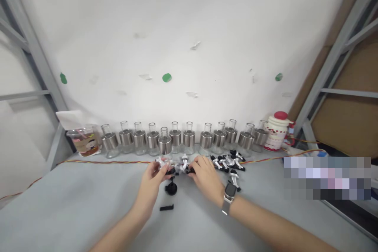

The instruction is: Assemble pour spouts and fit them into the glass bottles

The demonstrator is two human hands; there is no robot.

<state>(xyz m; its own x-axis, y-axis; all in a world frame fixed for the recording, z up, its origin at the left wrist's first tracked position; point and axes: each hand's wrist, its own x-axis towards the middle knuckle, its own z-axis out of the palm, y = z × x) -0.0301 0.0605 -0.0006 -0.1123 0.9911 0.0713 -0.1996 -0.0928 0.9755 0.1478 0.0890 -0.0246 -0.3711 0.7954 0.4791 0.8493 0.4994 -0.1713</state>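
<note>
My left hand (156, 171) is closed around a small silver-and-black trigger spray head, partly hidden by the fingers. My right hand (203, 171), with a watch (229, 193) on its wrist, has its fingers curled at another silver-and-black spray head (184, 163); its fingertips cover the dark end. Just below the left hand lies a round black part (171, 188) with a short stem. Nearer to me is a small black strip (167, 207) with a bent end. Several silver-and-black spray heads (228, 161) lie in a loose pile right of my right hand, one (234, 180) slightly apart.
Glass bottles (189, 138) with metal sleeves line the back wall. A plastic cup (85, 141) stands at the left, a cream jar with a red lid (276, 132) at the right. A twisted wire (109, 162) crosses the grey table (88, 208). Metal frames flank both sides.
</note>
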